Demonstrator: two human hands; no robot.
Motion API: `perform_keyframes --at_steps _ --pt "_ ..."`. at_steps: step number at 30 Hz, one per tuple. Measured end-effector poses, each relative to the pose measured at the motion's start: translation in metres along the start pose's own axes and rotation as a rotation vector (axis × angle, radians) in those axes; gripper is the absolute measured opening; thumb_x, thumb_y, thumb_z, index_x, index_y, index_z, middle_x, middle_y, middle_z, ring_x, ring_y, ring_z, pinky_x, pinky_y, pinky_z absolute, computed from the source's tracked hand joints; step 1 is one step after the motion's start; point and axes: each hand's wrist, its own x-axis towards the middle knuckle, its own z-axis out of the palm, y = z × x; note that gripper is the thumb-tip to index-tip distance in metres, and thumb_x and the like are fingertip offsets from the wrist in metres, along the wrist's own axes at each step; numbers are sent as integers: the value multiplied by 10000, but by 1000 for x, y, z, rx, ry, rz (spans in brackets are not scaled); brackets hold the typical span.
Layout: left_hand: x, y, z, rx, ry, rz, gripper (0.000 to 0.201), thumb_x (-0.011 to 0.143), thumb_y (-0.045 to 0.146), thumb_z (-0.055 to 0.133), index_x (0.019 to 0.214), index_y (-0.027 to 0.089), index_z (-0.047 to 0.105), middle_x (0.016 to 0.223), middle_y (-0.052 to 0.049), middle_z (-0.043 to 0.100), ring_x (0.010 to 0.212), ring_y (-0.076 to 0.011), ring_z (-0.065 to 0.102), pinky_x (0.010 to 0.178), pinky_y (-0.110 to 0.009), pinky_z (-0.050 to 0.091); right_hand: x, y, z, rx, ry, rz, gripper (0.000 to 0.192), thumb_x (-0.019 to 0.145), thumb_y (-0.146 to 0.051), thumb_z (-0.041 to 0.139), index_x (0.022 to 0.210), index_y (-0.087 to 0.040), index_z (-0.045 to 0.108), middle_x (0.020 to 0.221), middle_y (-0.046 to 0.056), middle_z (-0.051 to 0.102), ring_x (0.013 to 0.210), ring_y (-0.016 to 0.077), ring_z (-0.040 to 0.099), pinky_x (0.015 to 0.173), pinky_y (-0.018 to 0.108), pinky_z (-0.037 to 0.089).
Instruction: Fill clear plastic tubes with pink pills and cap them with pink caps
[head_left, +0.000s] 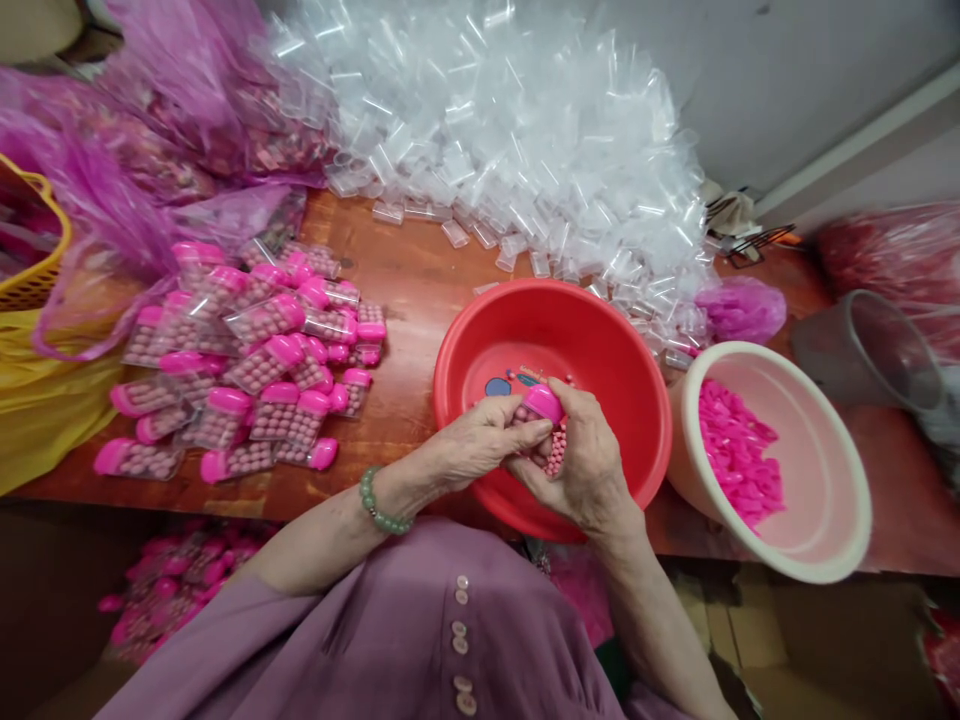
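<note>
Both hands meet over a red plastic basin [630,420], gripping one small clear container with a bright pink cap [543,402] and pink beads inside. My left hand [480,440], with a green bead bracelet [379,505] at its wrist, has thumb and fingers closed at the cap's left side. From the right, my right hand [589,460] wraps round the container's body and hides much of it. Loose pink beads [556,455] lie in the basin below the hands. A heap of filled, pink-capped containers [262,370] rests on the table to the left.
A large pile of clear empty containers [510,130] covers the back of the table [405,270]. At right stand a white bucket [825,480] of pink caps [731,450] and a grey tub [862,350]. Purple bags [180,100] and a yellow basket [45,270] are at left.
</note>
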Motion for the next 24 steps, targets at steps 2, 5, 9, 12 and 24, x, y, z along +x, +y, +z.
perform_keyframes --at_steps 2,5,9,12,24 --pt "1 -1 -1 -31 8 -7 435 697 506 802 721 115 612 695 -19 599 652 -107 547 667 -251 442 0 1 3 -50 -2 -12 788 792 -411 673 1456 -166 326 1153 182 629 988 310 630 816 479 549" --pt "2 -1 -2 -56 -5 -41 440 717 514 786 711 110 613 697 -28 610 650 -107 559 653 -245 444 2 3 4 -121 -37 -61 792 789 -450 656 1444 -159 319 1136 184 637 969 312 632 807 471 531" --pt "2 0 -3 -56 -17 -73 466 711 535 784 691 102 614 674 -20 597 620 -89 540 627 -226 430 4 4 5 -163 12 -94 786 784 -431 644 1438 -142 316 1045 163 647 883 290 632 761 445 516" --pt "3 1 -2 -36 -30 -88 488 696 555 789 680 100 614 656 -10 582 595 -76 510 607 -216 417 4 3 7 -152 53 -74 740 773 -392 643 1411 -147 357 966 135 642 822 270 618 725 419 508" --pt "9 1 -2 16 -59 -99 492 752 580 734 691 111 598 669 -13 574 614 -81 494 620 -223 411 1 10 7 -143 39 -41 753 746 -414 660 1410 -219 364 927 95 605 759 238 566 651 394 498"
